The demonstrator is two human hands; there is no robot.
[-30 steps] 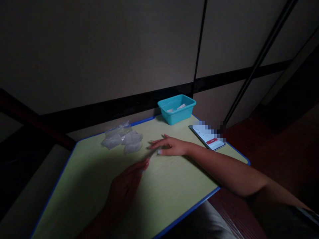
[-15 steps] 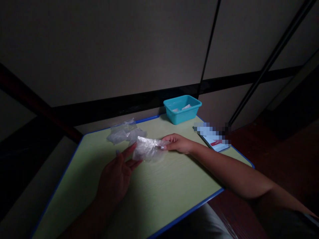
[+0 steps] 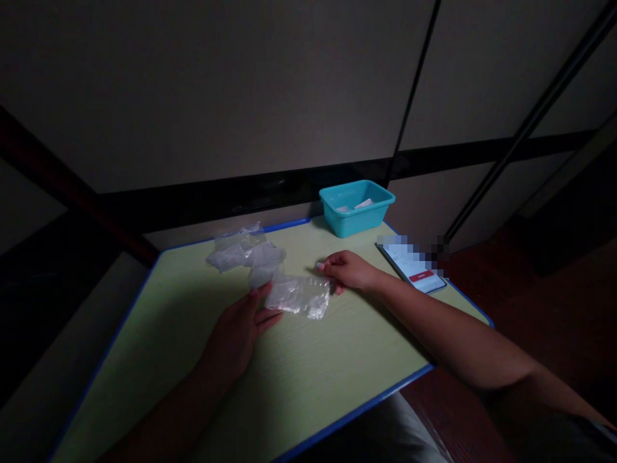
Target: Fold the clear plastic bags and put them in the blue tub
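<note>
A clear, crinkled plastic bag (image 3: pixel 299 297) hangs low over the middle of the table. My left hand (image 3: pixel 235 331) grips its left end between thumb and fingers. At the bag's upper right corner is my right hand (image 3: pixel 349 271), its thumb and forefinger pressed together and the other fingers curled beside the bag's edge. Whether anything sits in that pinch is too small to see. Beyond the left hand, several more clear plastic bags (image 3: pixel 236 252) lie in a loose overlapping heap.
A turquoise plastic basket (image 3: pixel 357 220) with white pieces inside stands at the table's back right corner. A phone (image 3: pixel 415 269) with a lit screen lies along the right edge. The pale green table (image 3: pixel 337 366) has a blue rim; cabinet panels (image 3: pixel 241 96) rise behind it.
The bag has turned, its right end dropping lower and flatter. My right thumb and forefinger have come off its face and moved slightly up. The left hand keeps its hold.
</note>
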